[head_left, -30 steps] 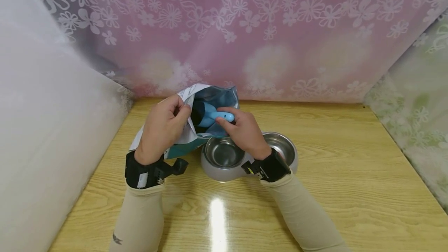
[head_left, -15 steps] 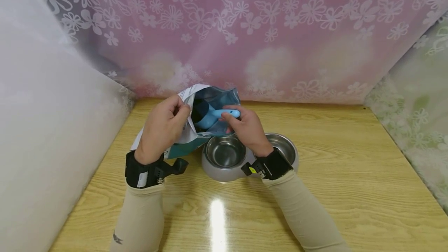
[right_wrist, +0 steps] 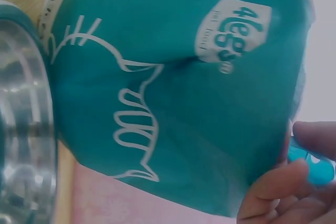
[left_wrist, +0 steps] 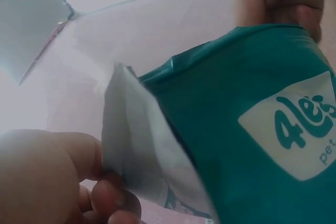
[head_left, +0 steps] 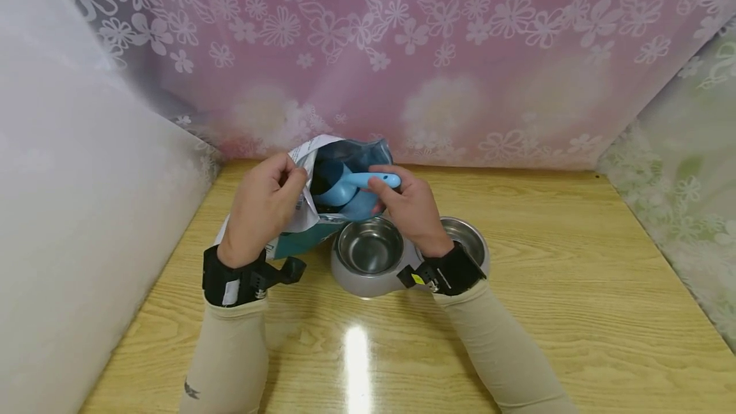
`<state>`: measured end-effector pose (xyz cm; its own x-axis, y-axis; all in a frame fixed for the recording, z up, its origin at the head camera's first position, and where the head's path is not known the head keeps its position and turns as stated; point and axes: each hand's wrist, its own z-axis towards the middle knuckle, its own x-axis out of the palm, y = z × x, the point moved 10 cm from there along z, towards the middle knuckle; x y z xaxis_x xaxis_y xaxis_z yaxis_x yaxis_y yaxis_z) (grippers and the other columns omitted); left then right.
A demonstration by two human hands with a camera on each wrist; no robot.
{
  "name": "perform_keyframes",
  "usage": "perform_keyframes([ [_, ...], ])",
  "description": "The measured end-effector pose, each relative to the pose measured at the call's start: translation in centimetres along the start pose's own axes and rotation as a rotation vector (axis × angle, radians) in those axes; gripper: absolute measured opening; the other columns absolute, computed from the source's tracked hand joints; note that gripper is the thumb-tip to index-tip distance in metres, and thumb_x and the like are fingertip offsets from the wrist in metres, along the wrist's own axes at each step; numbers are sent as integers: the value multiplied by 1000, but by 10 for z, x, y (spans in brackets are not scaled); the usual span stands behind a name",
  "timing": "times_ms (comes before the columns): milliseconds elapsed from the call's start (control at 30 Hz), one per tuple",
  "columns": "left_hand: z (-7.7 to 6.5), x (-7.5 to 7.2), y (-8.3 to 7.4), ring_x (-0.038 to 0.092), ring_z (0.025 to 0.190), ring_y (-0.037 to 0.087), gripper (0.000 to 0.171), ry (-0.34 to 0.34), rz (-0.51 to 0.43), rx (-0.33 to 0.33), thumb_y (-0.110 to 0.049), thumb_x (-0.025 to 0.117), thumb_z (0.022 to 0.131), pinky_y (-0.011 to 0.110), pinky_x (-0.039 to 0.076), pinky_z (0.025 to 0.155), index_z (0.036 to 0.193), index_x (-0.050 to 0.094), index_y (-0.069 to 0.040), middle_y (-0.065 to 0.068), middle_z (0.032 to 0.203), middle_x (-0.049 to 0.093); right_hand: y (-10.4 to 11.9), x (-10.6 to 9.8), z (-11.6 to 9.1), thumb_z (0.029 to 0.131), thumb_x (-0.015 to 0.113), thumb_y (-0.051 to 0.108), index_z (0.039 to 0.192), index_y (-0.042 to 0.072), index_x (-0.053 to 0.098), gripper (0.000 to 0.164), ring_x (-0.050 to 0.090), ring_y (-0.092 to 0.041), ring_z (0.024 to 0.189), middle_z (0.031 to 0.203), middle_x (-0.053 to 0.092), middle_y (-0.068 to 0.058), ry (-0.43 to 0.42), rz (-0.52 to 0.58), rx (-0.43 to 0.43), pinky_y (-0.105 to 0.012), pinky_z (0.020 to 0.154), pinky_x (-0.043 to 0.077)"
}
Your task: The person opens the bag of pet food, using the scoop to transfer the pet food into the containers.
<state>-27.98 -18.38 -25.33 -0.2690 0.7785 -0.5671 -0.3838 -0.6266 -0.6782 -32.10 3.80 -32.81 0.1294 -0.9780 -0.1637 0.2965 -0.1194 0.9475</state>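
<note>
My left hand (head_left: 263,206) pinches the white side edge of an open teal pet food bag (right_wrist: 194,103), whose mouth tilts to the right. In the left wrist view the thumb and fingers (left_wrist: 113,195) hold that pale flap. A light blue scoop (head_left: 339,191) has its cup inside the bag's mouth, over dark contents. My right hand (head_left: 413,209) grips the scoop's handle between thumb and fingers at the bag's right rim. Only the handle's end shows in the right wrist view. The bag's lower part is hidden behind my left hand.
A grey double bowl holder with two steel bowls (head_left: 370,251) stands on the wooden table (head_left: 575,286), just below the bag's mouth. My right wrist partly covers the right bowl. A pink floral curtain (head_left: 437,69) hangs behind, with a white wall (head_left: 86,177) at the left.
My right hand has shifted a little right and up, drawing the scoop's handle the same way and turning the cup within the bag. The left hand keeps its hold, moving slightly left.
</note>
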Motion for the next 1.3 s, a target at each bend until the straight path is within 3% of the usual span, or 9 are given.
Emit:
perform_keyframes([
  [267,0,-5,3,42,56,24,26,-26,4,-1,-23,50,105,37,30,49,82,56,-11,7,65,39,18,-24,-4,103,65,16,132,3,68,31,64,-15,67,93,72,-24,-88,85,-53,-28,56,44],
  [500,-1,-13,9,42,56,23,28,-55,25,-28,-22,50,105,36,30,50,81,56,-10,7,65,39,18,-35,-4,105,62,19,129,0,66,32,70,-15,74,92,72,-5,-127,163,-42,-26,62,53],
  [733,0,-18,10,41,55,24,28,-66,22,-31,-23,51,105,35,29,49,80,57,-11,7,64,40,20,-38,-3,108,54,23,128,4,62,29,75,-15,77,94,75,-6,-131,215,-63,-27,62,56],
  [867,1,-18,10,42,55,24,29,-66,19,-29,-22,50,105,35,29,49,80,57,-10,7,64,40,22,-42,-2,109,53,22,128,-1,61,31,75,-16,79,94,75,-15,-151,227,-98,-29,68,59],
  [1067,2,-22,14,42,55,24,30,-81,11,-46,-23,50,106,34,30,48,80,57,-9,7,65,41,24,-54,-2,108,51,18,125,-9,61,32,74,-16,76,95,75,-7,-218,304,-146,-27,70,59],
  [1300,2,-24,14,41,54,24,29,-89,10,-41,-22,51,105,33,29,48,80,57,-9,7,64,41,14,-62,-1,109,45,16,121,-5,60,28,72,-16,73,92,72,-7,-260,423,-114,-27,71,58],
])
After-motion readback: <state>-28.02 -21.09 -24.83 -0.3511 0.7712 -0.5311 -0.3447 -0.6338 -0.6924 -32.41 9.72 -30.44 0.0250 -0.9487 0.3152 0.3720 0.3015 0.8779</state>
